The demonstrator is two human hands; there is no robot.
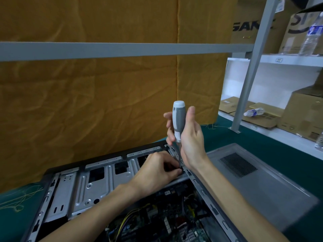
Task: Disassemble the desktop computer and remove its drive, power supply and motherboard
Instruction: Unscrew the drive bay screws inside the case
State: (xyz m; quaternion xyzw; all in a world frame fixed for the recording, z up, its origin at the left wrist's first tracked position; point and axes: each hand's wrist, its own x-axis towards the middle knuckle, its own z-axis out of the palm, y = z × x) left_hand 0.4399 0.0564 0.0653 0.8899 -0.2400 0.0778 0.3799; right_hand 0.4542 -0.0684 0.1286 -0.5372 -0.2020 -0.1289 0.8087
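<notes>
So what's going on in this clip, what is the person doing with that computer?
A person is working inside an open desktop case lying on a green table. The right hand holds a grey and white screwdriver upright, tip down at the case's far right corner, while the left hand pinches at the tip, seemingly steadying it or a screw. The removed side panel lies to the right; the motherboard is still inside.
</notes>
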